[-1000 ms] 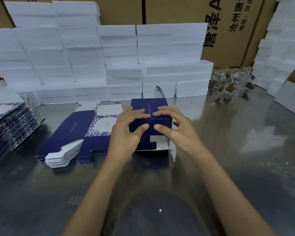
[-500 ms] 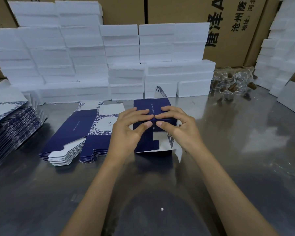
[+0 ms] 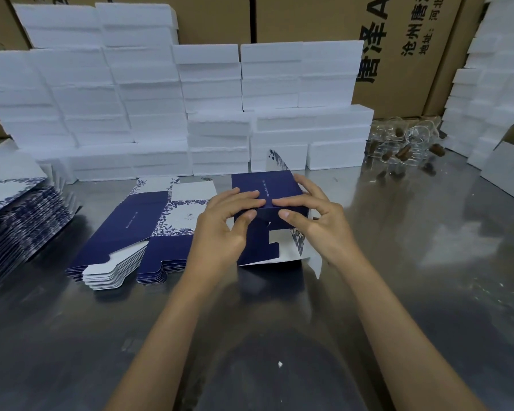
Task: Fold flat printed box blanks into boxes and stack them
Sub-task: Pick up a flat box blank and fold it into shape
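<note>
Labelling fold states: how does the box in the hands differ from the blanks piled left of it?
The box in the hands stands raised, panels folded, one flap open; the pile of blanks lies flat. Left hand and right hand hold the box; the pile lies untouched. Both share navy print with white floral panels.

Ahead of me a wall of stacked white foam blocks (image 3: 214,114) closes off the back of the shiny metal table (image 3: 428,277). I see a low pile of flat navy printed box blanks (image 3: 137,232) just left of my left hand (image 3: 220,229). Clear glass jars (image 3: 404,143) crowd the far right corner; near tabletop lies open.
</note>
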